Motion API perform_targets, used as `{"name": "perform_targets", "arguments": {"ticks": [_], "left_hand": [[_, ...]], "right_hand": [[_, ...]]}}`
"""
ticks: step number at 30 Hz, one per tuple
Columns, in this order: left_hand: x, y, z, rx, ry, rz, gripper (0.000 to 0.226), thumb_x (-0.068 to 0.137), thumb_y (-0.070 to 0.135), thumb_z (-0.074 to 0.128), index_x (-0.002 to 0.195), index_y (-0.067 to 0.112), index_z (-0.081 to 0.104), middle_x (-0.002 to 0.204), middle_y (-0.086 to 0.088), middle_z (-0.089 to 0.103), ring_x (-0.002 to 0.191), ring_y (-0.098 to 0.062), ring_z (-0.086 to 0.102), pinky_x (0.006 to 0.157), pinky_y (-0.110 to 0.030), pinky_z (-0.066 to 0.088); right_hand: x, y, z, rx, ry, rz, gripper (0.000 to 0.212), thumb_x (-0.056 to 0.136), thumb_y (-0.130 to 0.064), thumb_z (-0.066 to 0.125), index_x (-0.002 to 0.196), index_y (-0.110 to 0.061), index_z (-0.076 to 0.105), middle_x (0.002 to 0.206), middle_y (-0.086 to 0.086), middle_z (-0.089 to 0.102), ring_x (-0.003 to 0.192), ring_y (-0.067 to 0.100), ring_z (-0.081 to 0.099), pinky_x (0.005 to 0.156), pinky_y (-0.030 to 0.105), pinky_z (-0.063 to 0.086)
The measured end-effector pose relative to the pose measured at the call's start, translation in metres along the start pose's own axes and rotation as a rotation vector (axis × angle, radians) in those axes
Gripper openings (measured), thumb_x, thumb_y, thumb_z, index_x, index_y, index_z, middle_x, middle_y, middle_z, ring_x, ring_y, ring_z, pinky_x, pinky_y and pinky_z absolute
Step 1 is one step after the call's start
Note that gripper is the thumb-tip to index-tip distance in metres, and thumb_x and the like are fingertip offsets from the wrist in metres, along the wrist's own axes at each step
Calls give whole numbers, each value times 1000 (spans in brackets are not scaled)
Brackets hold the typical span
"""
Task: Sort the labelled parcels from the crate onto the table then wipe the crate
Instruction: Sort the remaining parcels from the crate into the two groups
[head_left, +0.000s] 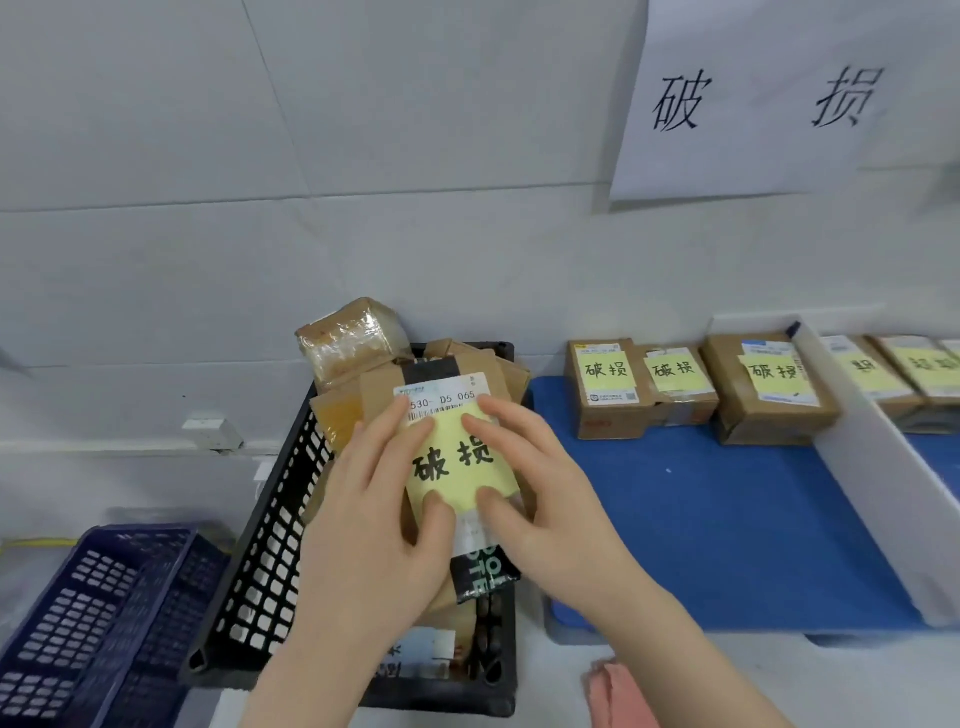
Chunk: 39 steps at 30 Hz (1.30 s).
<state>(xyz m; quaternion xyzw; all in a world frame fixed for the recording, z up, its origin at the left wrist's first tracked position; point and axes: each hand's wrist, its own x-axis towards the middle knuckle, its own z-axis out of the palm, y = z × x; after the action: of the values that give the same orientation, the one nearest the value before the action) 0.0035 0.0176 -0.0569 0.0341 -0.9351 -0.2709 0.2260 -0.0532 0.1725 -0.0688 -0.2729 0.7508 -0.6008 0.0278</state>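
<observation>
The left hand (374, 509) and the right hand (540, 499) hold a brown cardboard parcel with a black tape band and a white shipping label (441, 387) between them. It sits over the black plastic lattice crate (270, 545), above other brown parcels. On each hand, the forefinger and thumb are spread wide and lie flat on the parcel's face, framing a yellow paper note (460, 462) with black handwritten characters. The other fingers reach the parcel's side edges, and their curl there cannot be told. Both forearms come up from the near edge, backs of the hands up. The parcel's long axis runs away from the person, label end farthest. To the right, three noted cardboard boxes (675, 384) stand on the counter's blue mat (727, 519).
</observation>
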Motion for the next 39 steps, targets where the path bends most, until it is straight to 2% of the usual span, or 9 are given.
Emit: {"name": "perform_targets", "arguments": {"ticks": [5, 10, 13, 15, 18, 21, 25, 32, 39], "left_hand": [[25, 66, 55, -77, -110, 138, 61, 79, 46, 32, 138, 37, 45, 152, 28, 24, 142, -5, 26, 82, -10, 34], [23, 124, 159, -128, -396, 164, 54, 89, 33, 45, 142, 39, 36, 153, 29, 14, 144, -5, 17, 90, -27, 49], [11, 150, 216, -135, -557, 145, 52, 92, 30, 44, 142, 41, 33, 154, 29, 10, 146, -3, 7, 95, -29, 45], [1, 159, 249, -156, -634, 104, 53, 93, 29, 44, 143, 40, 32, 155, 29, 9, 147, -3, 4, 100, -30, 40], [-12, 163, 288, -199, -717, 44, 56, 93, 27, 45, 146, 37, 30, 156, 27, 8, 147, -5, 5, 105, -28, 37], [-17, 165, 311, -210, -745, 23, 57, 94, 28, 45, 147, 37, 27, 155, 30, 4, 147, -2, 0, 106, -28, 39], [-7, 176, 333, -264, -710, -17, 57, 95, 27, 50, 146, 39, 28, 154, 33, 8, 146, 0, 1, 105, -31, 41], [19, 189, 363, -324, -705, -41, 55, 95, 25, 52, 145, 37, 30, 154, 33, 10, 147, -3, 6, 100, -37, 48], [32, 194, 378, -360, -709, -44, 55, 96, 25, 51, 146, 35, 31, 155, 32, 9, 147, -3, 6, 106, -38, 42]], "right_hand": [[-26, 11, -86, -171, 181, 25, 53, 84, -13, 54, 135, -27, 54, 143, -26, 36, 130, 5, 44, 79, 15, 48], [-81, 72, -163, -312, 303, 227, 53, 81, -22, 54, 134, -24, 55, 142, -26, 36, 132, -1, 39, 95, 26, 49], [-114, 116, -196, -338, 319, 367, 54, 81, -21, 55, 135, -22, 54, 141, -28, 33, 133, -7, 33, 105, 34, 43], [-129, 142, -212, -364, 298, 429, 52, 84, -14, 57, 135, -21, 54, 140, -30, 29, 133, -11, 30, 108, 32, 39], [-139, 173, -229, -427, 212, 516, 53, 85, -9, 56, 136, -22, 52, 138, -34, 24, 136, -1, 32, 108, 29, 37], [-137, 191, -245, -482, 117, 570, 60, 78, -18, 46, 137, -23, 50, 141, -24, 26, 136, 11, 33, 113, 33, 31], [-122, 203, -270, -539, 90, 580, 56, 85, -8, 50, 139, -24, 48, 149, -11, 29, 135, 16, 33, 112, 29, 29], [-89, 212, -302, -595, 105, 660, 57, 88, -2, 45, 140, -26, 47, 152, -11, 28, 132, 19, 35, 101, 27, 37], [-67, 215, -315, -661, 108, 720, 63, 87, 5, 35, 140, -26, 48, 153, -5, 30, 132, 25, 35, 104, 39, 41]]}}
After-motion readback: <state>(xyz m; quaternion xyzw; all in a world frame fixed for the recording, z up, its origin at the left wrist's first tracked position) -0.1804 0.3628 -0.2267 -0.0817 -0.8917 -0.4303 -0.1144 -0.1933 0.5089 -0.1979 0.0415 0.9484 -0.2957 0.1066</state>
